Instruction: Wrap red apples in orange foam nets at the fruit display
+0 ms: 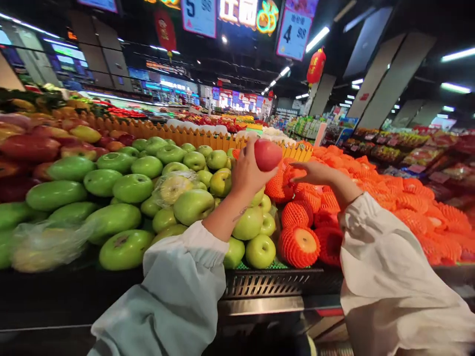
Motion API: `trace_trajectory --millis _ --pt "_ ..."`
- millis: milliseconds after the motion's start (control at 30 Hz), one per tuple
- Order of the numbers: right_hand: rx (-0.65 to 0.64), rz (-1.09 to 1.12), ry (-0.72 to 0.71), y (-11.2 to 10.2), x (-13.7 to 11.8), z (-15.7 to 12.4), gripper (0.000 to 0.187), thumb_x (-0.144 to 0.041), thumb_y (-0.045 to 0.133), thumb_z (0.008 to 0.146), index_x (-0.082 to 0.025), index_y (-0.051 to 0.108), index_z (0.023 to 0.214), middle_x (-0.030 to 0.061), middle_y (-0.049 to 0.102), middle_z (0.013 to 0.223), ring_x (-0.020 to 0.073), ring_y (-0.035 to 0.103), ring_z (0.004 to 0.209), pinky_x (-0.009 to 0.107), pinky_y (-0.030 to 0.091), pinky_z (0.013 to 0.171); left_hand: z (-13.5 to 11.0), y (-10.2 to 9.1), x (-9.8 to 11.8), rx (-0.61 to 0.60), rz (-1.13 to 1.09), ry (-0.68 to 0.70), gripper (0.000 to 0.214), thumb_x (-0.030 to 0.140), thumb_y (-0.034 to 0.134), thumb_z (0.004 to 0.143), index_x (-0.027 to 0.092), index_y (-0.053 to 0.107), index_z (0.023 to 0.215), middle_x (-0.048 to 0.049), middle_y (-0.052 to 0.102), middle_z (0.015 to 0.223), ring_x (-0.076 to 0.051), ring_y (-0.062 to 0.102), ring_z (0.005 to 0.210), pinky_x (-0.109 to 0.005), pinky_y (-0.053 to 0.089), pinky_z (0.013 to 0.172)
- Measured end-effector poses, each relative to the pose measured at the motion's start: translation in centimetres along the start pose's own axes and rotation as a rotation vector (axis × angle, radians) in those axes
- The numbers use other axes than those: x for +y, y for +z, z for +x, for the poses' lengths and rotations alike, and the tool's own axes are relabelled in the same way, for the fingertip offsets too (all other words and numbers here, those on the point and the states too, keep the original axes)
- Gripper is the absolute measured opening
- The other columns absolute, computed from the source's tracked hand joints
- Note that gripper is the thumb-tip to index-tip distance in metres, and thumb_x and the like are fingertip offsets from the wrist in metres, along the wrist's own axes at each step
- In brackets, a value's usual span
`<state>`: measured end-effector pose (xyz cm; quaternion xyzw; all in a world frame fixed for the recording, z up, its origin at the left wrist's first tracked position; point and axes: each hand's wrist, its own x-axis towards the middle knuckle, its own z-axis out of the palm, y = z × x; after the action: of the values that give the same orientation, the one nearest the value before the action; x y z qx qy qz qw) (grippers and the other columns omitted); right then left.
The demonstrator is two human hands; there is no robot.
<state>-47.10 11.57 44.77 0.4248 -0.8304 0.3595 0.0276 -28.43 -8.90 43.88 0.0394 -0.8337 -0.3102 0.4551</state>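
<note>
A red apple [267,155] is gripped in my left hand [245,170], held up above the place where the green apples [260,250] meet the fruit in orange foam nets [300,245]. My right hand [316,174] reaches in from the right over the netted fruit, its fingers stretched toward the red apple but apart from it. Nothing shows in this right hand. One netted fruit at the front turns its pale, uncovered end toward me.
Large green fruits [126,245] fill the left side, with red and yellow fruit [29,148] behind them. Plastic wrap covers a cut piece [48,247]. A low orange picket fence [196,137] runs along the back. The black slotted display edge [274,284] lies in front, and price signs [295,29] hang overhead.
</note>
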Motion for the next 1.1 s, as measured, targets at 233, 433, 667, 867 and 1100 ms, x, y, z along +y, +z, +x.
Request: trace_trajectory --millis 233,433,667,867,1100 --pt "-0.278 0.121 -0.243 3.4 -2.7 -4.7 0.040 -0.042 0.086 0.073 -0.027 0.081 0.110 0.0029 0.076 0.118 0.0267 0.068 0.113 0.043 0.052 0.107 0.3 0.3 -0.7 -0.059 0.089 0.117 0.080 0.034 0.085 0.068 0.028 0.038 0.133 -0.0107 0.056 0.142 -0.033 0.057 0.130 -0.051 0.046 0.112" --pt "-0.290 0.339 -0.173 4.8 -1.7 -3.5 0.042 -0.035 0.091 0.066 -0.021 0.082 0.104 0.0042 0.078 0.102 0.0231 0.069 0.103 0.041 0.054 0.101 0.5 0.6 -1.6 -0.110 0.062 0.163 0.081 0.032 0.090 0.062 0.028 0.039 0.126 -0.0073 0.055 0.136 -0.034 0.054 0.131 -0.054 0.045 0.112" --pt "-0.223 0.412 -0.182 4.3 -2.3 -3.6 0.028 -0.035 0.090 0.068 -0.021 0.082 0.091 0.0033 0.077 0.097 0.0223 0.068 0.103 0.043 0.051 0.105 0.2 0.5 -1.1 -0.211 0.035 0.147 0.080 0.035 0.093 0.060 0.026 0.043 0.121 -0.0044 0.058 0.132 -0.032 0.052 0.131 -0.055 0.040 0.116" --pt "-0.362 0.360 -0.158 4.5 -2.9 -3.8 0.038 -0.037 0.090 0.068 -0.025 0.081 0.103 0.0031 0.077 0.109 0.0247 0.067 0.111 0.042 0.053 0.104 0.9 1.7 -2.7 -0.187 0.001 0.181 0.086 0.028 0.093 0.053 0.025 0.045 0.124 -0.0101 0.056 0.137 -0.036 0.053 0.134 -0.054 0.042 0.113" --pt "0.214 0.506 -0.198 4.3 -0.8 -2.7 0.048 -0.042 0.097 0.053 -0.021 0.064 0.082 0.0015 0.066 0.090 0.0168 0.061 0.087 0.037 0.058 0.089 1.2 2.2 -2.9 -0.187 -0.086 0.121 0.086 0.020 0.090 0.054 0.025 0.042 0.126 -0.0114 0.055 0.139 -0.033 0.057 0.129 -0.051 0.046 0.110"
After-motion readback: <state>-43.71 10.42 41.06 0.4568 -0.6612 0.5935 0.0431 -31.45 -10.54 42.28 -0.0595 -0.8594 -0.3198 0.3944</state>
